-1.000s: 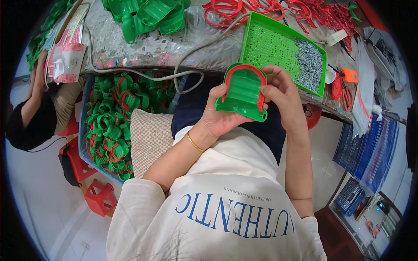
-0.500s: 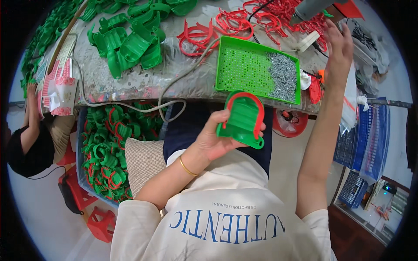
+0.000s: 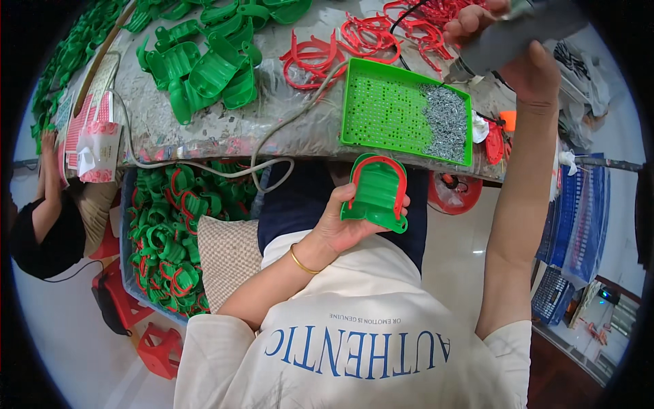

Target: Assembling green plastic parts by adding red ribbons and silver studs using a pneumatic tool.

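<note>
My left hand (image 3: 334, 225) is closed round the lower edge of a green plastic trough-shaped part (image 3: 378, 185), held up in front of my lap. A red U-shaped band (image 3: 400, 184) lies inside the part along its curved rim. At the upper right my right hand (image 3: 535, 78) is wrapped round a grey electric screwdriver (image 3: 518, 39). The driver's tip hangs by the far right corner of a green perforated tray (image 3: 378, 112). Small silver screws (image 3: 446, 123) are heaped over the tray's right end. Whether a screw sits on the tip is too small to tell.
Loose red bands (image 3: 310, 61) and a pile of green parts (image 3: 204, 68) lie on the bench. A pale cable (image 3: 204, 163) loops over its edge. To my left stands a bin of assembled parts (image 3: 163, 232); another person (image 3: 51, 211) sits beyond.
My right hand has taken hold of the screwdriver and brought it down and left to the screw tray. My left hand still holds the green part, now slightly lower.
</note>
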A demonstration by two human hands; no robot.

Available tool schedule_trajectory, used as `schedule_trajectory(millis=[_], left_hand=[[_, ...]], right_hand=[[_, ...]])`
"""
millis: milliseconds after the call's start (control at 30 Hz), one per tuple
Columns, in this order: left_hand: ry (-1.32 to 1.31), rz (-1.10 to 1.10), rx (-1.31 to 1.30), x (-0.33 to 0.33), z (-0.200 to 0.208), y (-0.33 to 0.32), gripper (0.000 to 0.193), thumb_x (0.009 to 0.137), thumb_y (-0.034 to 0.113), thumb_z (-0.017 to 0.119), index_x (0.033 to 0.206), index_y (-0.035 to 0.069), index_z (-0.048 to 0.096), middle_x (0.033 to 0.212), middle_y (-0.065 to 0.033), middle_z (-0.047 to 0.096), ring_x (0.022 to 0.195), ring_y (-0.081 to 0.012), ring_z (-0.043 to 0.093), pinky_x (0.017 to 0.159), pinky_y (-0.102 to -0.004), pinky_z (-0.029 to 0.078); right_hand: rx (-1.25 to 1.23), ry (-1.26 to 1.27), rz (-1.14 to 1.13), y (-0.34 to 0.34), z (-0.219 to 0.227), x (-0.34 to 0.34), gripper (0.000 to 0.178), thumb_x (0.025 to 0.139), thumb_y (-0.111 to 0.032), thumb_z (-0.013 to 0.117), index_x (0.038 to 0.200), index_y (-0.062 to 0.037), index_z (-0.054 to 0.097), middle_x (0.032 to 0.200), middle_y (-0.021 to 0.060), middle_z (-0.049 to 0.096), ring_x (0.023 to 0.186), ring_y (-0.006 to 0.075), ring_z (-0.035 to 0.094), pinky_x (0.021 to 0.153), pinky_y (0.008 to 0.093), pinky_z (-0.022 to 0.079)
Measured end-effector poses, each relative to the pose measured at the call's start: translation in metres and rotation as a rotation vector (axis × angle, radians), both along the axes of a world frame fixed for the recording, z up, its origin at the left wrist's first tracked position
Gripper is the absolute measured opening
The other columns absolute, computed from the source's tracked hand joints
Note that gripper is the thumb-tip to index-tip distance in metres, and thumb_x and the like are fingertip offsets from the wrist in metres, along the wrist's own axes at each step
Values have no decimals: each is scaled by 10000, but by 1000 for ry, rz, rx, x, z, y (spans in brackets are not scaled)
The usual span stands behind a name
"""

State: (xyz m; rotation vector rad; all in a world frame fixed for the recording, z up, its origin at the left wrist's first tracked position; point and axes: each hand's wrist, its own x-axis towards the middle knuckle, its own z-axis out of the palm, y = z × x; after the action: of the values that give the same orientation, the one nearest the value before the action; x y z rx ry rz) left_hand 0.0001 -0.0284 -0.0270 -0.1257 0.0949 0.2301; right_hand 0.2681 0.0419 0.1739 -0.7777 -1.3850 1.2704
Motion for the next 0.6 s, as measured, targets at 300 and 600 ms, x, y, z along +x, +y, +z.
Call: schedule_trajectory(millis=[300,600], left_hand=[[58,47,65,-2,3,2,762,757,456,664,1322,9,415,1232,-260,517,1112,-349,549,938,-482,466],[139,19,46,5,5,0,792,734,490,667,1316,14,417,1209,-240,524,1079,-336,555,918,-453,468]], right_hand=[[200,39,-622,-23,-33,-55,260,844,-113,622,1049,17,530,714,68,565,658,159,572,621,299,479],[244,-141,-1044,-27,-119,-88,176,844,6,582,1007,58,539,663,56,532,569,134,517,575,287,448]])
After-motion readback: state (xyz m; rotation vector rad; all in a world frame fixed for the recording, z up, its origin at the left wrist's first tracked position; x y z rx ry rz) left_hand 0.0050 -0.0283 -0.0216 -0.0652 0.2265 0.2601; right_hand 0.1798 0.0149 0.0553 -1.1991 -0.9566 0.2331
